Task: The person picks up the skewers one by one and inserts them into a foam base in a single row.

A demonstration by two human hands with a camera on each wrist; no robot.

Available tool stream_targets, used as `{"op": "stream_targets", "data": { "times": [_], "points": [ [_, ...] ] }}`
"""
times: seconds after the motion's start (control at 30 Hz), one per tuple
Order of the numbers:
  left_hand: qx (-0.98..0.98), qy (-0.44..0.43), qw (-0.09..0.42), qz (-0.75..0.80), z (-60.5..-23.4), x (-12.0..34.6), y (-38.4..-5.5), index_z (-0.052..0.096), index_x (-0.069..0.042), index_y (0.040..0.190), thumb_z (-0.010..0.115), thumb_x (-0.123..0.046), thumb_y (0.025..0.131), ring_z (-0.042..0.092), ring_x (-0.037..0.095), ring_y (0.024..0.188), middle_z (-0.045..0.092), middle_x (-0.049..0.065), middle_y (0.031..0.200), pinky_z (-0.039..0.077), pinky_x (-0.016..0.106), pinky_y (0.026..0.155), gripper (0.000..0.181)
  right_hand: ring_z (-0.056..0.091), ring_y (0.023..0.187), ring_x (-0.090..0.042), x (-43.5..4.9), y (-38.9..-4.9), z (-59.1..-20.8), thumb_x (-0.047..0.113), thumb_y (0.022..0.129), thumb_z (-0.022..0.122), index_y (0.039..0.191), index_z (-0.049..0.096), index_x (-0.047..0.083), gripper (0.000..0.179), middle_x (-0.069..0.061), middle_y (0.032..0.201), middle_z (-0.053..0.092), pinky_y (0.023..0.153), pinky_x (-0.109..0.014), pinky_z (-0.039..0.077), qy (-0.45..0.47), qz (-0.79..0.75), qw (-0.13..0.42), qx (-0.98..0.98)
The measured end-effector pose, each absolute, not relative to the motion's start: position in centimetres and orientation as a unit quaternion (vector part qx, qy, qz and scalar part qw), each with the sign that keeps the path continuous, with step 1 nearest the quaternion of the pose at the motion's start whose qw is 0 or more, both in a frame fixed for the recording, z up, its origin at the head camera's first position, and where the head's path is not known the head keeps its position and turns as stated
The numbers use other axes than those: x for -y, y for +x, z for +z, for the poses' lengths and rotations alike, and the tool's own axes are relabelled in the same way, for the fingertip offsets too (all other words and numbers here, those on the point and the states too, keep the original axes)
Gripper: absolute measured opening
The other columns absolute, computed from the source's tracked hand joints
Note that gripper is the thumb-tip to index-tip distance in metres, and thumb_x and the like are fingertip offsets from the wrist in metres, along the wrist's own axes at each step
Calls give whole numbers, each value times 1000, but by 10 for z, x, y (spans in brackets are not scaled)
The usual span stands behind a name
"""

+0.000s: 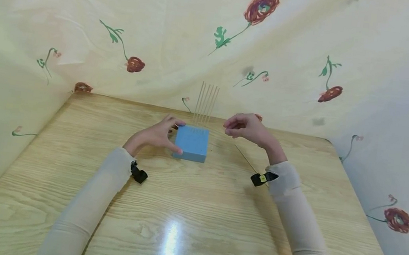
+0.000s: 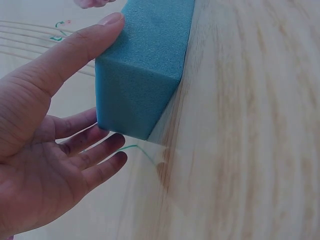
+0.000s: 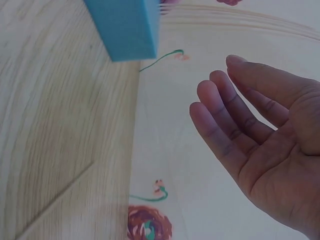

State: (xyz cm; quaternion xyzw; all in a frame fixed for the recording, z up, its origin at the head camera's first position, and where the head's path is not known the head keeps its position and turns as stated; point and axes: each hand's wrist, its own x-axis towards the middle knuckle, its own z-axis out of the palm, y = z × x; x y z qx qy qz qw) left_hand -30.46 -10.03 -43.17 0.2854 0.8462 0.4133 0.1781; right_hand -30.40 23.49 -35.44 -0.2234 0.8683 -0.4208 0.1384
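Observation:
A blue foam block (image 1: 191, 142) sits on the wooden table with several thin wooden sticks (image 1: 206, 101) standing in a row along its far side. My left hand (image 1: 157, 134) holds the block by its left side, thumb at the near corner and fingers toward the far corner. In the left wrist view, the thumb presses one face of the foam block (image 2: 150, 45), and fingertips meet its edge. To the right of the block, my right hand (image 1: 245, 128) hovers above the table with loosely bent fingers (image 3: 215, 125) and nothing between them.
One loose wooden stick (image 1: 245, 158) lies on the table (image 1: 154, 207) below my right hand, partly hidden by the wrist camera (image 1: 263, 178). A flower-patterned cloth (image 1: 188, 20) hangs close behind the table's far edge and along both sides.

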Motion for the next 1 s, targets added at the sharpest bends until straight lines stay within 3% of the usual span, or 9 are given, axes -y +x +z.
{"op": "stream_targets", "data": {
  "times": [0.17,0.27,0.43,1.0],
  "points": [
    [-844,287,178,416,-431,100,-305,34,-10,157,88,-30,81,33,37,141,25,16,152,34,59,116,95,69,97,-37,-251,-303,-357,8,97,69,116,71,-1,21,-18,105,72,81,-39,60,-232,-373,148,-886],
    [-844,289,178,415,-431,100,-304,34,-10,157,88,-30,82,34,37,141,25,17,153,34,59,116,95,68,93,-33,-260,-300,-359,8,97,69,115,71,-2,21,-16,100,73,80,-39,59,-242,-345,158,-893],
    [-845,289,177,414,-430,100,-303,34,-9,157,88,-30,82,34,38,141,25,18,153,34,60,115,94,66,89,-22,-274,-295,-367,4,96,69,114,70,-6,21,-15,97,72,77,-28,56,-252,-319,172,-897],
    [-841,287,176,424,-431,99,-303,34,-7,157,88,-29,82,33,38,141,24,18,154,33,60,116,95,67,82,-21,-307,-281,-383,2,88,76,111,71,-5,24,-13,90,73,73,-23,54,-227,-284,215,-906]
  ]
}}
